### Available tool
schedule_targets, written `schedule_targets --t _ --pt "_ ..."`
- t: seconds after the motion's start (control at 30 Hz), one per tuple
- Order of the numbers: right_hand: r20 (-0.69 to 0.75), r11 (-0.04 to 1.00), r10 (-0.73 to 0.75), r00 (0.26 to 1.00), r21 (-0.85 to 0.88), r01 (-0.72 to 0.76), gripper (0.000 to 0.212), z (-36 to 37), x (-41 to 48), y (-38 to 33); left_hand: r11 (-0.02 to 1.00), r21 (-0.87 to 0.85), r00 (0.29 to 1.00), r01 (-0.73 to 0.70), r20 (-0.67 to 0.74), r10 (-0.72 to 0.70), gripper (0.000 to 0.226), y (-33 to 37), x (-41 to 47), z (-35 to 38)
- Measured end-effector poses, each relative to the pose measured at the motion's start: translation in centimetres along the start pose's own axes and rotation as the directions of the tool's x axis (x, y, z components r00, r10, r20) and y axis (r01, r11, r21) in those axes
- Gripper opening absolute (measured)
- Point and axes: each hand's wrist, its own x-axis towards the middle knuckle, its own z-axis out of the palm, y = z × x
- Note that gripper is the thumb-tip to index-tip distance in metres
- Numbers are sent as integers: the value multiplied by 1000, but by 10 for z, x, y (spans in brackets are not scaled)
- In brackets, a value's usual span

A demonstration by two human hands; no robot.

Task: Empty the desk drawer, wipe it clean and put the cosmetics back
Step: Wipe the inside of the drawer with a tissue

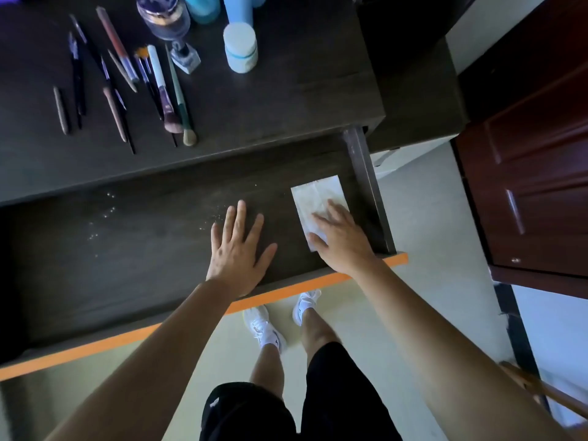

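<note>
The drawer (127, 281) is emptied; cosmetics (158, 73) lie on the worktop (286, 90). The right hand (342, 240), fingers straight, presses the wipe (318, 195) at its right end; the left hand (237, 246) rests flat and open beside it. Risk: specks (108, 211) further left go unwiped or get pushed into corners.

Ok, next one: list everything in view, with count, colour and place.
desk: one, dark brown, upper half.
drawer: one, dark brown, orange front edge, pulled open below desk top.
wipe: one, white, drawer's right end.
specks: scattered, white, drawer floor.
brushes and pencils: about a dozen, mixed colours, desk top left.
tub: one, white, desk top.
glass jar: one, dark-topped, desk back.
bottles: at least two, blue, desk back edge.
small bottle: one, clear, beside brushes.
door: one, dark red, right.
shoes: two, white, pale floor.
left hand: one, flat on drawer floor.
right hand: one, pressing flat on wipe.
</note>
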Motion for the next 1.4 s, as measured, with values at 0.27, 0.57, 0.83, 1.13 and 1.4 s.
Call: schedule_targets --t 0.27,0.57,0.83,1.13,1.4 --pt "-21 979 -89 996 -184 84 58 0 15 2 997 2 988 72 134 -72 70 -7 -5 23" --pt "103 963 -133 986 -222 153 69 -12 80 -9 995 -20 989 100 110 -97 65 -7 -7 27" --pt "74 979 11 997 -204 5 72 7 49 -2 991 -78 989 108 107 -99 58 -6 -9 25" --pt "-64 984 34 997 -173 -45 75 -13 115 -34 983 -135 991 126 56 -119 53 -4 -13 25" --pt "34 931 -200 979 -304 200 72 15 53 -6 981 -159 993 114 42 -109 58 -7 -11 28"
